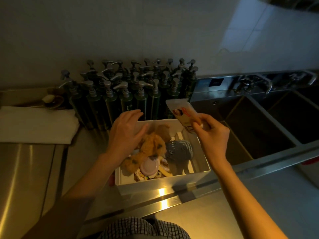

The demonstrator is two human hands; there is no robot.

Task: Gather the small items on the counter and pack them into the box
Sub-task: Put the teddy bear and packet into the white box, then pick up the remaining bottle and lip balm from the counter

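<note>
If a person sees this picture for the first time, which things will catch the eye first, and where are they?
First the white box at the counter's front edge, holding a tan plush toy and a grey-blue slotted piece. Above its right rim, the right hand pinches a white tube, while the left hand hovers open over the toy. Behind stands a dense cluster of dark pump bottles.

Both bare forearms reach forward. The left hand (124, 131) hovers palm down, fingers straight and spread, holding nothing. The right hand (213, 135) is raised, fingers curled, pinching a tube (181, 112) near its cap.
</note>
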